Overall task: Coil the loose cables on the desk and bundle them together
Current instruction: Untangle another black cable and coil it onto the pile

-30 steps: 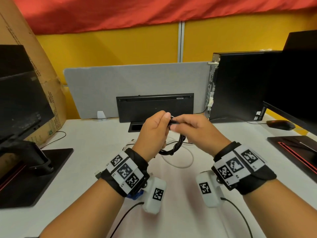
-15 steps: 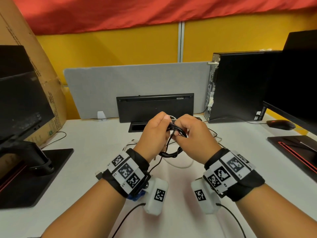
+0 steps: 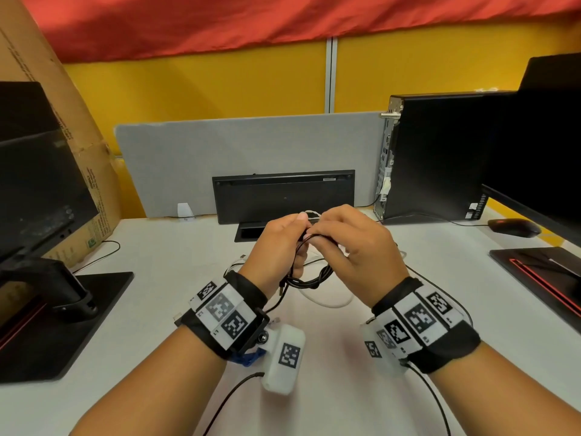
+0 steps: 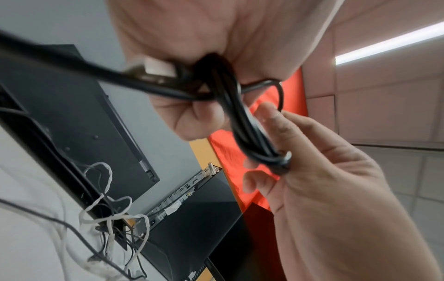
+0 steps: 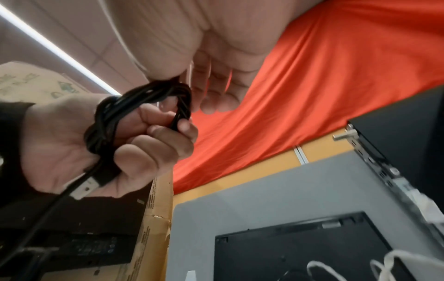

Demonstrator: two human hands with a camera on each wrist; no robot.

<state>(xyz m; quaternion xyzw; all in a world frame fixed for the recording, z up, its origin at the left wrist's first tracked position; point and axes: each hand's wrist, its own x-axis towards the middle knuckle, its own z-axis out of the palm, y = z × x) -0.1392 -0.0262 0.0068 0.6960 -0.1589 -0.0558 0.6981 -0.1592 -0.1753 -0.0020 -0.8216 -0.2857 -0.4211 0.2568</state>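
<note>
No legible text on the cardboard box [image 3: 63,127].

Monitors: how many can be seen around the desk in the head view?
2. One monitor stands at the left edge of the desk, the other monitor at the right edge; both are cut off by the frame, so more may be hidden.

A black keyboard [image 3: 284,196] is leaning against the grey divider [image 3: 248,158] at twelve o'clock. A computer tower [image 3: 437,155] is standing at two o'clock, a cardboard box [image 3: 63,121] at ten o'clock.
</note>
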